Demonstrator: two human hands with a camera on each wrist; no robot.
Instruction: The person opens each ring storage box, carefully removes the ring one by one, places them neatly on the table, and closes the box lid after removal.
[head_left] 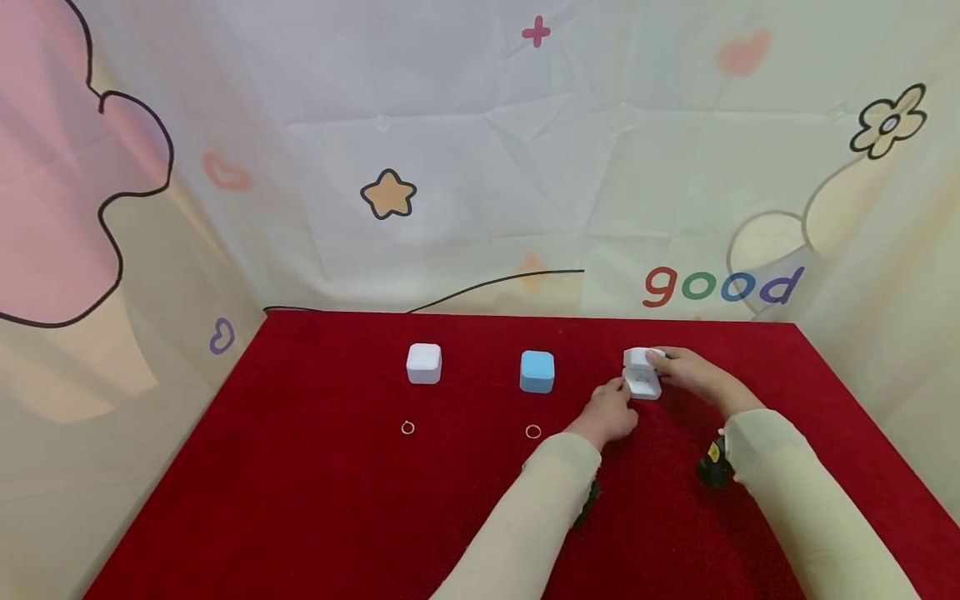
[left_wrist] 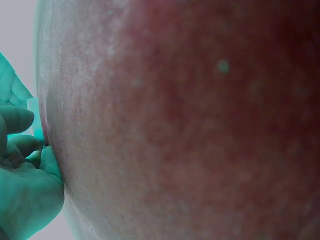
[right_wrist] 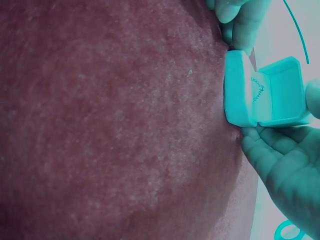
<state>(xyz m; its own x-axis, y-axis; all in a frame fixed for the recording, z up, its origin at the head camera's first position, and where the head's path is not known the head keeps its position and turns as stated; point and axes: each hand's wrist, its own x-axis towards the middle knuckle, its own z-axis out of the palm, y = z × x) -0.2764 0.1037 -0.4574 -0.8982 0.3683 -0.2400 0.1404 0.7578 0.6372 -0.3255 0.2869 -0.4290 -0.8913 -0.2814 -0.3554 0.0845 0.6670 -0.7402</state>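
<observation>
An opened white ring box (head_left: pixel 642 390) stands at the right of the red-covered table, its lid tilted back. My right hand (head_left: pixel 693 372) holds the lid from the right, thumb on its front. In the right wrist view the box (right_wrist: pixel 240 90) shows a small dark curved detail on its inner cushion. Against the left side of the base, my left hand (head_left: pixel 609 412) has its curled fingers at the edge. Only part of that hand (left_wrist: pixel 30 185) shows in the left wrist view, beside a pale sliver of the box.
A closed white box (head_left: pixel 424 364) and a closed light-blue box (head_left: pixel 537 372) stand to the left. In front of them lie two rings, one (head_left: pixel 407 427) by the white box and another (head_left: pixel 533 432) by the blue. A printed cloth (head_left: pixel 465 233) hangs behind the table.
</observation>
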